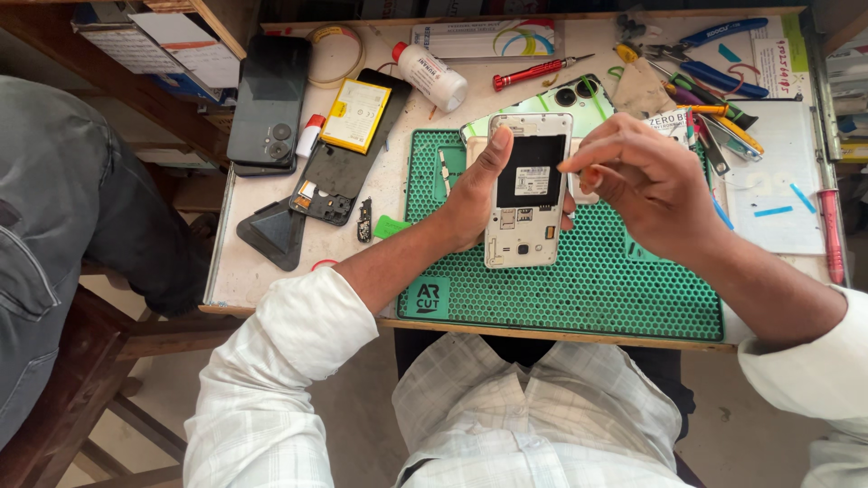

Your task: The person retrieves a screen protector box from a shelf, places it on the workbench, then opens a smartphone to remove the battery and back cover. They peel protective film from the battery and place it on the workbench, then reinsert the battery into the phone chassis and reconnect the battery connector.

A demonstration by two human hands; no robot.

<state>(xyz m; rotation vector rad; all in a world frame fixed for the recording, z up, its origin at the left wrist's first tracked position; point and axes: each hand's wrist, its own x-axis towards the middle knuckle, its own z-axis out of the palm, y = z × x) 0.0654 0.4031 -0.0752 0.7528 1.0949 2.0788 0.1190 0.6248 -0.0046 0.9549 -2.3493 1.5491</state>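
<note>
My left hand (477, 188) grips an opened white phone (528, 192) with its back cover off, held face down over a green honeycomb work mat (579, 289). Its thumb lies along the phone's left edge. My right hand (644, 181) is pinched shut on a small orange-tipped tool at the phone's right edge, near the dark battery bay. What sits under the fingertips is hidden.
On the desk lie a black phone (268, 101), a dismantled black phone frame (336, 176) with a yellow battery (356, 113), a white bottle (431, 77), a red screwdriver (535, 70), pliers and tools (714, 63), a red-handled tool (830, 233). Another person's leg (63, 199) is at left.
</note>
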